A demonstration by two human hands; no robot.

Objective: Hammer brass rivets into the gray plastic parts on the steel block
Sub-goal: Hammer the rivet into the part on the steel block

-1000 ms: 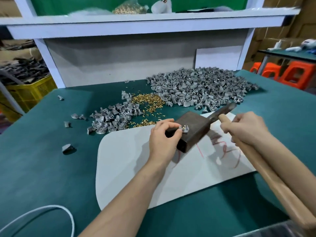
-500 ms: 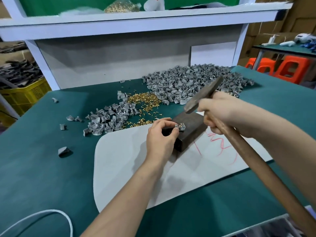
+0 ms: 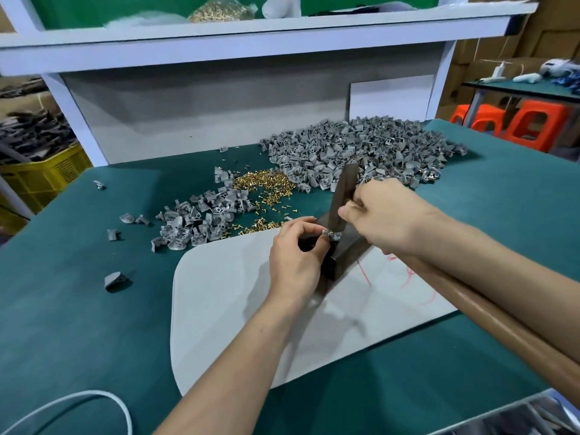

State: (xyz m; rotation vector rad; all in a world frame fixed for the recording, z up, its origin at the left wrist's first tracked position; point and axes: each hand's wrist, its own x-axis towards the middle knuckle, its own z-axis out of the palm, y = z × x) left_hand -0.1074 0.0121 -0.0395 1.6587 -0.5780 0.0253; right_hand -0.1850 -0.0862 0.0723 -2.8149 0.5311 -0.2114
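Left hand (image 3: 295, 255) pinches one gray plastic part (image 3: 332, 236) on the top face of the steel block (image 3: 345, 251), at the end of the block nearer the person. The left fingers (image 3: 303, 223) are curled tight round the part's edge. Right hand (image 3: 386, 215) is wrapped round the hammer (image 3: 344, 189) high up, just under the head, and the long wooden handle runs back under the forearm. The hammer head points down with its lower end right at the part. Motion blur, so cannot tell if it touches. A rivet in the part is too small to make out for sure. The block sits on a white mat (image 3: 235, 309) on the green desk (image 3: 78, 309).

Loose brass rivets (image 3: 266, 183) lie behind the block. A big heap of gray parts (image 3: 361, 149) is behind them and a smaller heap (image 3: 201, 221) is to the left.

Handling, as a judgement: the part is tiny, light, stiff plastic and likely to skip under a blow unless pinned, so grip it by the outer rim with fingertips clear of the rivet hole. The rivets are small brass and would probably bend if struck off-axis, so square, short taps. The block looks heavy and should stay put. The hold close to the head suits control over force. Main risk is a hit fingertip.
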